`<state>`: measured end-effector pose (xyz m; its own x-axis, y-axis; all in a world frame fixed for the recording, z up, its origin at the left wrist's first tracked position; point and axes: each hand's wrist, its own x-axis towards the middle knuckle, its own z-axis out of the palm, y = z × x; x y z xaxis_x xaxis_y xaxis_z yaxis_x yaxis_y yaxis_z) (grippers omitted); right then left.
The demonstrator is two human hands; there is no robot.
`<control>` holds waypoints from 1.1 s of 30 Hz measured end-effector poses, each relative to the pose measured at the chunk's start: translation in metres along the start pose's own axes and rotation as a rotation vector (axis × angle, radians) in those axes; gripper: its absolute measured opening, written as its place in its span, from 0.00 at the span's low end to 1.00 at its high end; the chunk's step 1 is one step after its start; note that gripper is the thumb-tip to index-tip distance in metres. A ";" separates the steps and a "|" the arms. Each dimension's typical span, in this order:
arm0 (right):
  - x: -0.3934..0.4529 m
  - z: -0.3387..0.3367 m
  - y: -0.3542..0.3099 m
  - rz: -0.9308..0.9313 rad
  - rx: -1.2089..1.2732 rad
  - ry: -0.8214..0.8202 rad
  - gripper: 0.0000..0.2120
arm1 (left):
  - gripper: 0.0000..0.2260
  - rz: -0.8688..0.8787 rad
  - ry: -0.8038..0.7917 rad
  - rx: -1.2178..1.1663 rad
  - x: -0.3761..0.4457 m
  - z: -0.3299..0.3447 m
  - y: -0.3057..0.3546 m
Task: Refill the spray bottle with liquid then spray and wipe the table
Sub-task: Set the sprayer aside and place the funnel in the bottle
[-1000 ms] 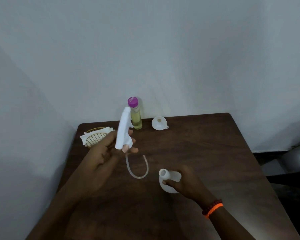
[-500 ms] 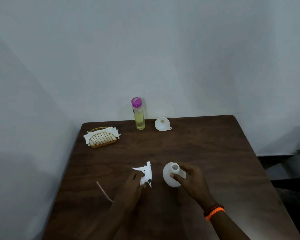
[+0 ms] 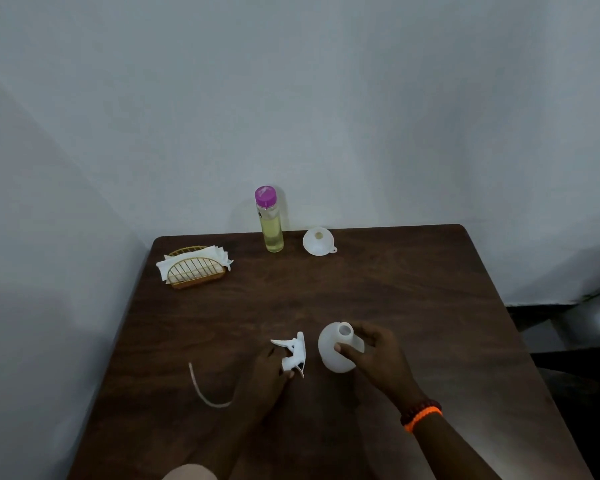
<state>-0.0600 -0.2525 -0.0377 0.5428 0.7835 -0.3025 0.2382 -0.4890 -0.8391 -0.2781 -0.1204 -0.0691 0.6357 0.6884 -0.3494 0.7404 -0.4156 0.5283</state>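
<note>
1. One step looks done: spray bottle (image 3: pixel 336 351) stands on the worktop (image 3: pixel 395 289), near the front, neck open, top off.
2. Right hand (image 3: pixel 374 355) holds the bottle; grip is thumb and fingers curled round its shoulder and neck, steadying it upright.
3. Spray head (image 3: pixel 293 353) lies just left of the bottle on the worktop, its tube (image 3: pixel 205 389) curving away to the left. Left hand (image 3: pixel 269 372) rests on the head; fingers curled at its collar, so grip reads as a light hold. Whether it is letting go cannot be told.
4. Refill bottle (image 3: pixel 271 220), purple cap on, yellowish liquid inside, stands at the far edge by the wall. Untouched; cap not yet off.
5. Funnel (image 3: pixel 317 241) sits mouth-up just right of the refill bottle, well apart from the spray bottle. Not yet placed in the neck.
6. Napkin holder (image 3: pixel 194 270) with white napkins at far left; none taken.
7. Judgement: early stage. Left to do: funnel in, uncap, pour, refit head, spray, wipe.
</note>
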 end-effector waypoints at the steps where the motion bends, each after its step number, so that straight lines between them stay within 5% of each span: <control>1: 0.001 0.000 0.001 0.007 -0.012 -0.007 0.30 | 0.23 0.011 0.009 -0.003 0.000 0.002 -0.002; 11: -0.003 -0.010 -0.011 -0.041 -0.046 -0.050 0.26 | 0.20 0.041 0.041 0.038 0.003 0.001 -0.002; 15: -0.013 -0.029 -0.031 -0.058 -0.028 -0.085 0.41 | 0.27 0.015 -0.006 0.021 0.009 -0.010 -0.003; 18: -0.002 -0.050 -0.037 -0.097 0.048 0.000 0.41 | 0.30 0.047 -0.156 0.133 0.022 -0.027 -0.003; 23: 0.052 -0.067 -0.071 -0.183 0.035 0.110 0.34 | 0.07 -0.209 0.312 0.150 0.053 -0.072 0.032; 25: 0.080 -0.059 -0.091 -0.215 -0.029 0.105 0.31 | 0.14 -0.038 0.314 -0.055 0.087 -0.101 0.044; 28: 0.130 -0.040 -0.115 -0.255 -0.129 0.107 0.25 | 0.16 -0.027 0.497 -0.164 0.128 -0.149 0.055; 33: 0.201 -0.031 -0.114 -0.239 -0.211 0.188 0.17 | 0.08 -0.011 0.333 -0.126 0.183 -0.126 0.068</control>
<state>0.0471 -0.0510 0.0113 0.5854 0.8107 -0.0041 0.5264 -0.3839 -0.7586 -0.1389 0.0518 0.0006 0.5066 0.8569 -0.0953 0.7005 -0.3447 0.6249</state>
